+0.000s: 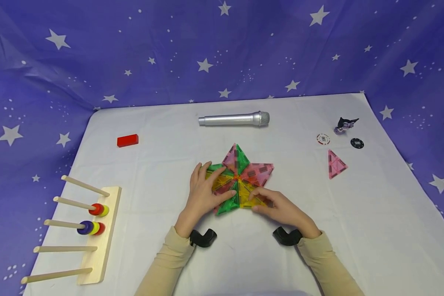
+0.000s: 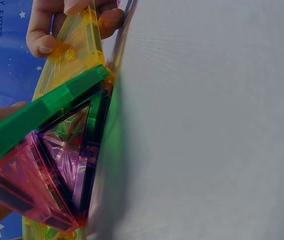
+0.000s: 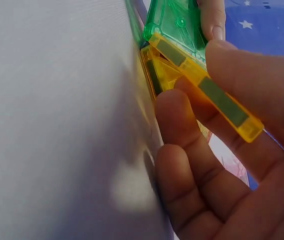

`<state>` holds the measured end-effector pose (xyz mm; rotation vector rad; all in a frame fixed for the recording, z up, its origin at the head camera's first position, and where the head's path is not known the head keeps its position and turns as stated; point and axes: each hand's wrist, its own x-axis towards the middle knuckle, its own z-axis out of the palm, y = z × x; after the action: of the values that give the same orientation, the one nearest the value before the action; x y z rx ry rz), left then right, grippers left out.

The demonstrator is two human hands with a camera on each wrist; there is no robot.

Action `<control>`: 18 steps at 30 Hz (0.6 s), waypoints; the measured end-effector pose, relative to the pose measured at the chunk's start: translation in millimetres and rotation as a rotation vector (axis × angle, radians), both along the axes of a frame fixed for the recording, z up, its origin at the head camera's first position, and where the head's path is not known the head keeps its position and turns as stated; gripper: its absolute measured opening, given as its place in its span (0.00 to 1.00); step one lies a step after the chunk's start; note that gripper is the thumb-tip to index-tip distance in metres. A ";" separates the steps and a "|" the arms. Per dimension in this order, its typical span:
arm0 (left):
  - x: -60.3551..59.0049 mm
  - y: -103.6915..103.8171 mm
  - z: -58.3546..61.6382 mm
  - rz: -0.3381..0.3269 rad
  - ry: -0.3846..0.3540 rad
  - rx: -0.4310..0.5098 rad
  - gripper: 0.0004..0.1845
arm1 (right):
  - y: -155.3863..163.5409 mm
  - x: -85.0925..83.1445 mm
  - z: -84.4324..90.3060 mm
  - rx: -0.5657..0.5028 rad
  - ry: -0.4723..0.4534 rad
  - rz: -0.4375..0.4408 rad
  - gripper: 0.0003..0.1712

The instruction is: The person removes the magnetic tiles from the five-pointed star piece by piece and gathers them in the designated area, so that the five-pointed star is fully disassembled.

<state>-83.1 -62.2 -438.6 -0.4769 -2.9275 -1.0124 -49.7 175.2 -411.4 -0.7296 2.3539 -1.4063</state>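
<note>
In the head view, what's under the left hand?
A green tile and a yellow tile partly show between fingers of the left hand; whatever lies directly beneath its palm is covered.

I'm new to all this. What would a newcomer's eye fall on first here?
Probably the translucent, multicoloured tile star near the middle of the white table, where the person's left grip touches its left side and the right grip pinches a yellow tile. Next, the starry purple backdrop behind the table. Then the silver microphone beyond the star, and the wooden peg stand at left.
</note>
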 end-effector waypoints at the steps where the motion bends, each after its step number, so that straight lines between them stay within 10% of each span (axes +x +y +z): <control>1: 0.0 0.1 -0.1 0.001 0.002 0.003 0.38 | -0.1 0.4 2.8 0.003 -0.005 -0.001 0.11; 18: -1.1 1.5 0.0 0.013 0.030 -0.004 0.36 | 5.0 -0.6 2.9 0.021 -0.049 0.028 0.12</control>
<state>-84.2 -60.6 -438.7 -0.4686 -2.9031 -0.9892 -50.3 180.2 -408.5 -0.7110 2.3087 -1.3706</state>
